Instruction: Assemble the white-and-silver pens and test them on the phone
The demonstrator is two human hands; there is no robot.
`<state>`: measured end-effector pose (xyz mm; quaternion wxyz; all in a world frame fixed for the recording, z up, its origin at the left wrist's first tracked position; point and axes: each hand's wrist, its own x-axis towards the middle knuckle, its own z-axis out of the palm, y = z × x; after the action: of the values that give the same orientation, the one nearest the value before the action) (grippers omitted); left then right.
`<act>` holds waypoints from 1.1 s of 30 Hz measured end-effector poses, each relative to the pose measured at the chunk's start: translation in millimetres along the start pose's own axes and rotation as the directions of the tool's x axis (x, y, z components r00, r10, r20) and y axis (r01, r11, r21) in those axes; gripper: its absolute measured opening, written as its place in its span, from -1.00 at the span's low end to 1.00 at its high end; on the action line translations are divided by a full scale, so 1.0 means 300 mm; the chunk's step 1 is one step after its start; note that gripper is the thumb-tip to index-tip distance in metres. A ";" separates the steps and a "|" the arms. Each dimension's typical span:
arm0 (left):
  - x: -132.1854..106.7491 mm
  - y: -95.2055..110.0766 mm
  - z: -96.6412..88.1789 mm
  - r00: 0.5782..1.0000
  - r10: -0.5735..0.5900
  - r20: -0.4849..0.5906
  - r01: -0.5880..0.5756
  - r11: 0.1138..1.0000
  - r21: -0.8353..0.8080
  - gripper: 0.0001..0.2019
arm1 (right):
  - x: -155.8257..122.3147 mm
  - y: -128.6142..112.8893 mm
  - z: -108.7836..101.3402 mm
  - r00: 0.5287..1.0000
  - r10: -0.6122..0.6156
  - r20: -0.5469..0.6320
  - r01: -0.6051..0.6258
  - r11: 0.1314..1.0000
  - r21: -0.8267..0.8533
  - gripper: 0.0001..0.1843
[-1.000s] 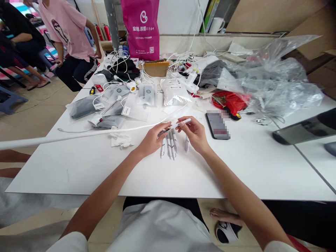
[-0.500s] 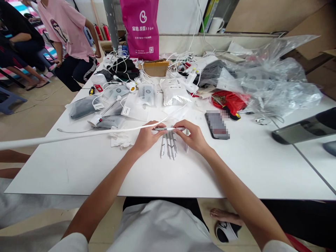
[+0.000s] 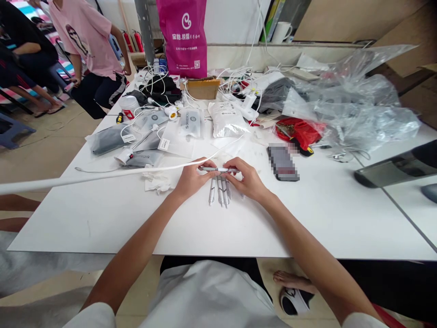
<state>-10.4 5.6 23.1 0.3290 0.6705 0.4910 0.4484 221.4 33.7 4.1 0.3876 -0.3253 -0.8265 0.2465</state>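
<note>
We see one slim silver pen point(image 3: 218, 169) held level between the left hand point(image 3: 193, 180) and the right hand point(image 3: 247, 181), each hand gripping one end with its fingers. Just below it, we note several similar pens point(image 3: 220, 191) lying side by side on the white table point(image 3: 102, 218), nearly parallel, with their narrow tips pointing toward us.

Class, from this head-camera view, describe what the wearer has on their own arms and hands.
The left hand and right hand are bare: no gloves, and no watch or band shows at either wrist. The forearms are bare too, and white sleeves end above them at the picture's bottom edge.
</note>
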 end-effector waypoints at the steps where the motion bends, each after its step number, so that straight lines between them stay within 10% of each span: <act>1: 0.000 0.000 0.000 1.000 -0.001 0.005 0.001 1.000 0.002 -0.84 | -0.001 0.001 -0.001 1.000 -0.015 -0.001 0.015 1.000 -0.004 -0.81; 33: 0.000 -0.008 -0.009 0.997 0.033 0.071 -0.037 0.998 0.051 -0.78 | -0.008 0.009 -0.005 0.997 0.050 0.052 -0.047 0.998 -0.041 -0.71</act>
<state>-13.9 6.3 22.1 0.3206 0.7027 0.4789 0.4172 224.8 34.1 2.1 0.3528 -0.3463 -0.8332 0.2478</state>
